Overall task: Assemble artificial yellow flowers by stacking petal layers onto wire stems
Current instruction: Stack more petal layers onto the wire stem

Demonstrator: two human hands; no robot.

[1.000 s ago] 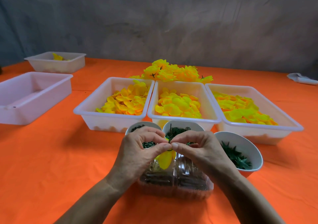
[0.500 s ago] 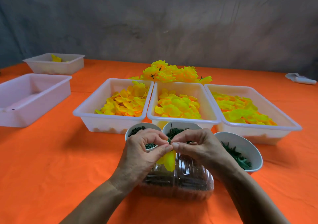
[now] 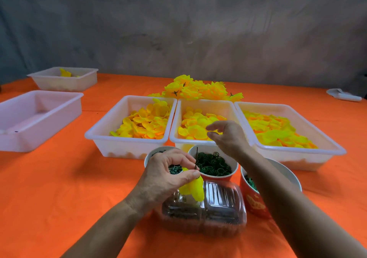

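Note:
My left hand [image 3: 168,173] pinches a thin green wire stem [image 3: 196,157] that points up, with a yellow petal layer [image 3: 193,189] hanging below my fingers. It is held above a clear plastic box [image 3: 218,208] of stems. My right hand [image 3: 226,136] hovers over the near edge of the middle white tray [image 3: 206,142] of yellow petals, fingers loosely curled and holding nothing. Two more petal trays stand beside it, the left tray [image 3: 99,136] and the right tray [image 3: 297,152]. A heap of finished yellow flowers [image 3: 198,90] lies behind the trays.
Three cups of small green parts stand in front of the trays: the left cup [image 3: 148,158], the middle cup [image 3: 214,163] and the right cup [image 3: 288,174]. At the left stand an empty white tray [image 3: 39,118] and a farther tray [image 3: 63,81]. A white object [image 3: 343,95] lies far right.
My right hand has let go of the stem and petal and moved up and right over the middle tray. My left hand keeps hold of the stem with the petal.

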